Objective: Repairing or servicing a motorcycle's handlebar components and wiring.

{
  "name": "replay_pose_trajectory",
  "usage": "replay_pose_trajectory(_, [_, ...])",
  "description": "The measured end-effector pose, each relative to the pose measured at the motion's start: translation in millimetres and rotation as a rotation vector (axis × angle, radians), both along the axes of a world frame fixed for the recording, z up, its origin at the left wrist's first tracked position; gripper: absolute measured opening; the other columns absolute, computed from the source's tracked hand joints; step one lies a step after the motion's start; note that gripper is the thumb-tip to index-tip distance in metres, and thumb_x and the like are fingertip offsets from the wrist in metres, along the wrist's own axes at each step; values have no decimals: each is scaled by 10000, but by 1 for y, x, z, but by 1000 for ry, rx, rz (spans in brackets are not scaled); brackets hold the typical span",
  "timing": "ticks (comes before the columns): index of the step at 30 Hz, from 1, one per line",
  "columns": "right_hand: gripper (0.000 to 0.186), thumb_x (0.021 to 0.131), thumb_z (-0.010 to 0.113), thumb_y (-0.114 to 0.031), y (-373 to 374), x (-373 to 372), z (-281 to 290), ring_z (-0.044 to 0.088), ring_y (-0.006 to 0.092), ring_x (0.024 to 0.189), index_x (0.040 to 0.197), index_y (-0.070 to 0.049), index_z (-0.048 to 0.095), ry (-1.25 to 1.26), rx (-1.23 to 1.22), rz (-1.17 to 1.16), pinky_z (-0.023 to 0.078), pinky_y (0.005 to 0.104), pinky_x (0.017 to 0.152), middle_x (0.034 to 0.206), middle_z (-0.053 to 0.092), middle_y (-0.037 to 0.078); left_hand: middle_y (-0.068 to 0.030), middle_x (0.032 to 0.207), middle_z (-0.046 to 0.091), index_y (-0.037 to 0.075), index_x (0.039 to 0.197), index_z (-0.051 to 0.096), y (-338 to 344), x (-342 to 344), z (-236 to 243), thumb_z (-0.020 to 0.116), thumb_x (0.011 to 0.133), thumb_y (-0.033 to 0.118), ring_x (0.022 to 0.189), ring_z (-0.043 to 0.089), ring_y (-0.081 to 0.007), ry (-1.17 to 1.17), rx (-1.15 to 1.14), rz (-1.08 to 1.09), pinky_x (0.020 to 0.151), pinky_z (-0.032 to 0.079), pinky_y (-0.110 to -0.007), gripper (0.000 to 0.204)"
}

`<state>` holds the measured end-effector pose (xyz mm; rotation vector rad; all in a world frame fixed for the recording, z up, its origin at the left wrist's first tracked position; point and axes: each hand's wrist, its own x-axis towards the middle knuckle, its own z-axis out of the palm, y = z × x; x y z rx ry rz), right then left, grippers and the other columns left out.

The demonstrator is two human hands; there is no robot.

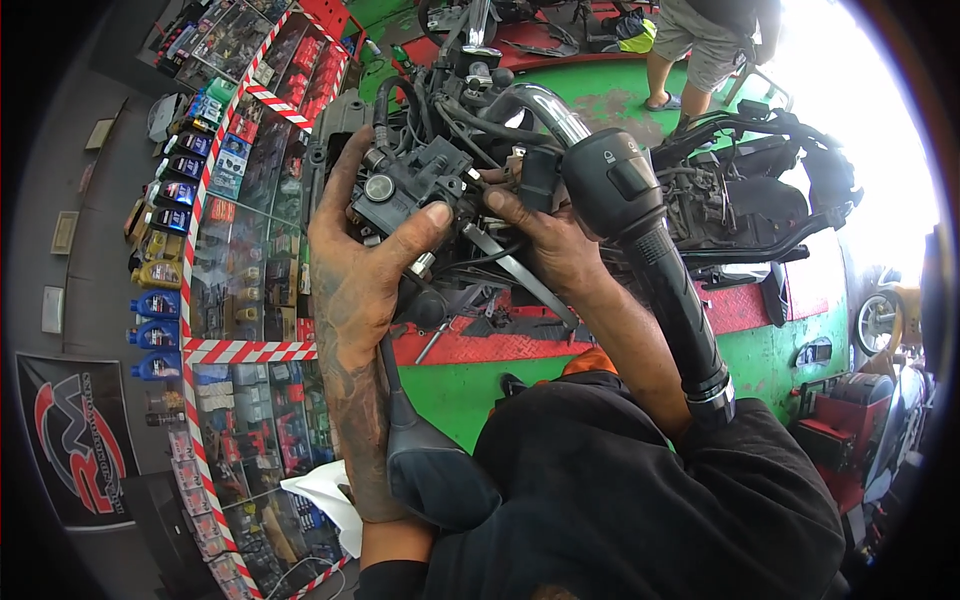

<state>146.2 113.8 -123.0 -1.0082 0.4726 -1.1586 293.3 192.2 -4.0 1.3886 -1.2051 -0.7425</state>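
Note:
My left hand (355,260) is closed around a black metal-and-plastic assembly (410,175) with a round sight glass, its thumb pressing the lower edge. My right hand (540,235) is just right of it, fingers curled on a small part they mostly hide, under a black handlebar switch housing (605,180) on the chrome bar (555,112). A black grip (670,300) runs down from the housing over my right forearm. A silver lever (520,275) hangs below both hands. A black mirror (440,470) lies across my left forearm, its stalk running up toward the assembly.
Glass display cases (245,280) edged with striped tape and rows of bottles (160,305) stand at left. A stripped scooter frame (745,195) sits at right on a red platform (725,300) over green floor (450,400). Another person (700,50) stands at top right. Machinery (860,430) stands lower right.

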Motion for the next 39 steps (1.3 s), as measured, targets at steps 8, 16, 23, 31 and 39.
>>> replay_pose_trajectory(8, [418,926,760,-70,-3,5,-11,670,201,1133,1291,-48,557,-285,143,171,540,379,1030,1199,697,116,-178,1228,676,-34,1526,410,2,-4,-1,825,791,94,1092,685,-230,25,-13,19,943,567,-347,854])
replay_pose_trajectory(16, [337,915,769,-65,1,3,3,674,189,1101,1192,-43,578,-365,208,216,561,339,975,1128,714,102,-176,1246,669,-34,1530,408,4,-2,-3,826,791,91,1093,682,-224,73,-29,20,959,554,-343,858])
replay_pose_trajectory(23, [306,940,748,-146,-1,-5,-15,678,200,1091,1191,-36,612,-118,104,108,556,359,939,1123,691,93,-180,1246,669,-57,1513,423,-1,6,-2,834,785,132,1068,689,-229,-86,-35,37,941,561,-333,856])
replay_pose_trajectory(31, [408,945,770,-252,11,-41,17,701,196,910,1235,-2,628,136,109,211,610,337,805,1089,708,102,-191,1370,594,17,1547,428,-10,34,-2,842,782,221,1190,629,-262,-47,-101,90,1040,500,-369,894])
replay_pose_trajectory(39, [237,956,770,-190,8,-28,9,635,119,970,1108,-16,717,484,-229,-79,519,307,890,999,724,45,-203,1434,553,14,1534,444,-15,41,-1,852,755,196,1281,574,-269,-95,-60,29,1105,448,-395,898])
